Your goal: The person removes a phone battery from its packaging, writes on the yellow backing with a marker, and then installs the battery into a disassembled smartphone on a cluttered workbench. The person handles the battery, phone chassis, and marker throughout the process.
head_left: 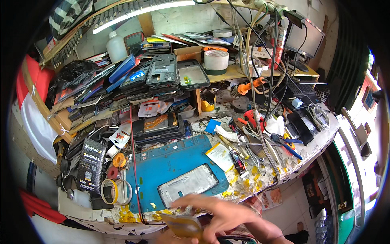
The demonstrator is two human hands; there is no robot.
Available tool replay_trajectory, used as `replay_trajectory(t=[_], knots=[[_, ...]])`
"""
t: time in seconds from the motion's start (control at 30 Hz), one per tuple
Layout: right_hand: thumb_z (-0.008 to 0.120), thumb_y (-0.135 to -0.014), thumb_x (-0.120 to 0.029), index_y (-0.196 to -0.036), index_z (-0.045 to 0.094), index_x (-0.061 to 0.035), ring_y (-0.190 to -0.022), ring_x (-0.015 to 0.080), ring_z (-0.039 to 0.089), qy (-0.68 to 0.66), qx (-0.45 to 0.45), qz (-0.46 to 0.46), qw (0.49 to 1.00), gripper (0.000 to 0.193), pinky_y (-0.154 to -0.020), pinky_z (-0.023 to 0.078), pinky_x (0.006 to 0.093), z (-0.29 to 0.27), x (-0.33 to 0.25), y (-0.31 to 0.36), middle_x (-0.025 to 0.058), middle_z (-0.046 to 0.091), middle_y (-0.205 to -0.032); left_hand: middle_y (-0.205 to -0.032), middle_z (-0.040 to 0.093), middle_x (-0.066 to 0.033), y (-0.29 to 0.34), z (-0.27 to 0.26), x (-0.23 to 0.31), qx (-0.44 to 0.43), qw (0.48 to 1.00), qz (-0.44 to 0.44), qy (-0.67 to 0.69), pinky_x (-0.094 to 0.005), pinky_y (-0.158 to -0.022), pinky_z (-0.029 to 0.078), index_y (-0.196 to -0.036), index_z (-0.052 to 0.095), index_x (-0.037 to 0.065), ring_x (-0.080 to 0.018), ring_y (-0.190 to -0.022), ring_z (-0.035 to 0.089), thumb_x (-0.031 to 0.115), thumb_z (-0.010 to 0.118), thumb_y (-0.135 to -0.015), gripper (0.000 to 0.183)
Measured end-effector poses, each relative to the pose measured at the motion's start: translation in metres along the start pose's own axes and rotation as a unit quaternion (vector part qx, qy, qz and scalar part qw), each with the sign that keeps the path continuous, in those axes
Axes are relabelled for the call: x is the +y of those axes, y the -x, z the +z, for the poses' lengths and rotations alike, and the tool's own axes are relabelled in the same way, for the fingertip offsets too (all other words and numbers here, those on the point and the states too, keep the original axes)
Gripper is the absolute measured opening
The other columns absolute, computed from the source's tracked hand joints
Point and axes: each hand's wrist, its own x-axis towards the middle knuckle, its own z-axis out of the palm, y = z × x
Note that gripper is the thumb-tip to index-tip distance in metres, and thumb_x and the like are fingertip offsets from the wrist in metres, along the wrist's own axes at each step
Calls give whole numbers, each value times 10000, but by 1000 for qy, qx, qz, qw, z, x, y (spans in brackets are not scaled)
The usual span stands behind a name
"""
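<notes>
Low in the picture, close to my body, is a flat yellowish-brown piece (185, 226), smeared by motion; I cannot make out its exact kind. My left hand (172, 237) grips its lower left side, partly cut off by the bottom edge. From the right comes my right hand (225, 211), its thumb against the piece's right side and its fingers curved over the top. Just beyond the fingers, a phone frame (189, 184) with a silvery inner face and dark rim lies on a blue work mat (146, 171).
Right of the mat are a white flat battery (219, 157), a black glue tube (238, 162), tweezers and pliers (286, 146). Tape rolls (109, 191) and a black box (92, 164) stand left. Stacked phone parts (161, 73) fill the shelf behind; cables (254, 81) hang down.
</notes>
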Motion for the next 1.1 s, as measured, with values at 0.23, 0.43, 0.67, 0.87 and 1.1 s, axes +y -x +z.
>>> replay_trajectory(t=[0.23, 0.43, 0.67, 0.87, 1.1], knots=[[752, -849, -243, -1072, 598, -28, -809, 341, 629, 589, 422, 103, 682, 346, -765, 495, 425, -54, 3, 26, 161, 643, -952, -1185, 598, -217, -18, 20, 1, 106, 989, 17, -101, -458, -888, 526, -1476, 364, 13, -316, -1056, 631, 554, 702, -840, 901], [630, -916, -119, -1184, 536, -13, -697, 386, 648, 530, 405, 176, 724, 303, -613, 508, 499, -60, 9, 28, 221, 639, -842, -1196, 585, -195, -30, 30, 10, 141, 983, 13, -116, -397, -903, 515, -1514, 263, -14, -262, -1054, 617, 834, 566, -740, 1187], [467, -1013, -73, -1138, 603, 0, -792, 169, 679, 141, 494, 52, 856, 199, -697, 525, 290, -76, 9, 56, 126, 709, -950, -1219, 573, -202, -39, 29, 13, 136, 987, -23, -76, -404, -927, 493, -1520, 224, -30, -260, -1058, 605, 806, 560, -778, 1167], [563, -946, -102, -1410, 417, 4, -1024, 242, 649, -344, 426, -130, 827, 498, -844, 557, 371, -58, 17, 84, 186, 678, -1139, -1210, 580, -222, -49, 24, 6, 112, 992, -42, -40, -416, -924, 489, -1509, 249, -41, -270, -1055, 603, 788, 596, -771, 1163], [634, -965, -336, -1023, 459, -124, -674, 80, 416, -340, 456, -235, 788, 281, -603, 377, 236, -12, 26, 54, -9, 448, -854, -1188, 588, -228, -57, 26, -10, 119, 990, -56, -60, -407, -897, 518, -1483, 280, -26, -275, -1032, 616, 808, 582, -759, 1145]])
